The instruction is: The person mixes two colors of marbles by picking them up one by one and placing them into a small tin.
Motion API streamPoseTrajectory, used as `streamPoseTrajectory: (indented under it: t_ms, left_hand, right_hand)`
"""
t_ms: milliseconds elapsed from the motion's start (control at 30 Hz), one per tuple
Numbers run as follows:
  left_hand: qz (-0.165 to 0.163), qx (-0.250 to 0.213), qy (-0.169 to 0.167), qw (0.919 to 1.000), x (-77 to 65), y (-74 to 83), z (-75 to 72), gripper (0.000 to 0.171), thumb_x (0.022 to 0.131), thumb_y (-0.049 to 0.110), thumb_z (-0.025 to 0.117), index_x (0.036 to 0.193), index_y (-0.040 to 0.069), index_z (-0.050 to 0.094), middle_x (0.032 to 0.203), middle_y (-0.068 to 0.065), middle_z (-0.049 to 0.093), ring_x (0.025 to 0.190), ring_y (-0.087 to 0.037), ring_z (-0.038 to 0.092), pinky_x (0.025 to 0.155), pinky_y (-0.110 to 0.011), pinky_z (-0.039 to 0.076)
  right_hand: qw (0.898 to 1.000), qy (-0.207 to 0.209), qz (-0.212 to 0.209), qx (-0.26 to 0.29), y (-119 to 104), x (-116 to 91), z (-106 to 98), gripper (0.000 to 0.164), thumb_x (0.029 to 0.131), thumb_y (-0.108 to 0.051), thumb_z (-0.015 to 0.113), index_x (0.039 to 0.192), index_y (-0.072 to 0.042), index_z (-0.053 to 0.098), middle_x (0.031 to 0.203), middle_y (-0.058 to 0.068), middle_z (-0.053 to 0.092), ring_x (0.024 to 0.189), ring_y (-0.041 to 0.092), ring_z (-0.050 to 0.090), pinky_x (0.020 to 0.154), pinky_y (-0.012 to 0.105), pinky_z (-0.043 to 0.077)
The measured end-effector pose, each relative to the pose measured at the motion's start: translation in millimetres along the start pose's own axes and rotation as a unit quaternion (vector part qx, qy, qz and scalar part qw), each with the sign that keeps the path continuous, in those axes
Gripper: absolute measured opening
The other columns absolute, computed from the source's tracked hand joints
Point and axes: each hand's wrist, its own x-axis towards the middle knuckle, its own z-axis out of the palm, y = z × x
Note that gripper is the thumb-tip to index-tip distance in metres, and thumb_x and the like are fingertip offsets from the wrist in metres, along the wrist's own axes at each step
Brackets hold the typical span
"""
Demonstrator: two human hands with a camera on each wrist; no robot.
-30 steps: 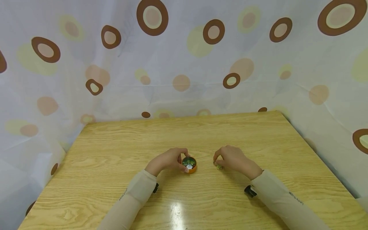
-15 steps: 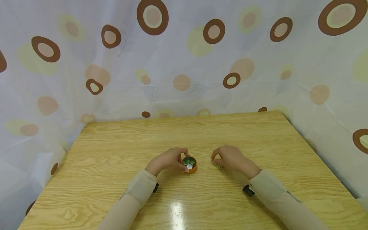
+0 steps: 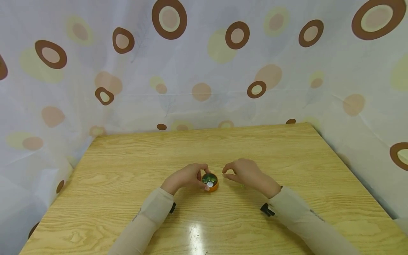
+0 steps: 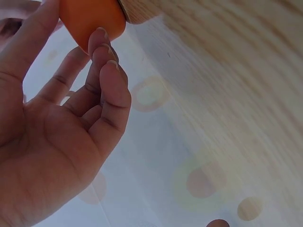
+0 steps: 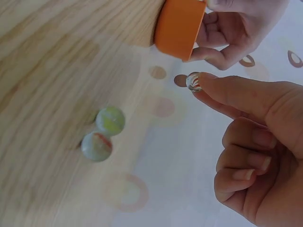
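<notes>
A small round orange bowl (image 3: 213, 189) stands on the wooden table, with shiny marbles visible inside it in the head view. My left hand (image 3: 188, 178) grips its rim between thumb and index finger; the left wrist view shows the bowl's smooth orange wall (image 4: 92, 19). Just right of the bowl, my right hand (image 3: 247, 173) pinches a clear glass marble (image 5: 192, 82) between thumb and forefinger, above the table. Two more marbles lie side by side on the table below that hand: one yellow-green (image 5: 111, 120), one with a red streak (image 5: 97, 146).
The wooden table (image 3: 204, 148) reaches back to a pale hanging sheet (image 3: 204, 63) with brown and yellow ring patterns, which also closes off both sides. A dark wrist device (image 3: 267, 209) shows under the right sleeve.
My right hand has lifted a marble from the small group on the table and carried it left toward the bowl. The left hand and bowl have stayed in place.
</notes>
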Motion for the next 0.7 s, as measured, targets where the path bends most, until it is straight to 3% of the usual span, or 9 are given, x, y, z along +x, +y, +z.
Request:
streamPoseTrajectory:
  t_ms: [267,700]
  left_hand:
    - [-0.003,-0.003,-0.004,1.0000,-0.6,0.6,-0.1,0.042,0.069,0.030,0.075,0.103,0.015,0.055,0.068,-0.001,0.053,0.059,-0.013,0.048,0.053,-0.024,0.039]
    - [0.000,-0.009,-0.008,0.9999,-2.4,-1.0,0.2,0.039,0.070,0.030,0.074,0.102,0.018,0.054,0.070,-0.001,0.054,0.061,-0.014,0.050,0.056,-0.026,0.041]
  right_hand:
    - [0.999,-0.003,-0.036,0.003,-19,8,0,0.017,0.081,-0.025,0.065,0.094,-0.016,0.069,0.075,-0.003,0.065,0.046,0.002,0.043,0.041,0.020,0.035]
    - [0.998,-0.013,-0.058,0.006,-33,15,10,0.014,0.079,-0.026,0.066,0.090,-0.017,0.069,0.058,-0.009,0.054,0.043,0.003,0.035,0.040,0.019,0.030]
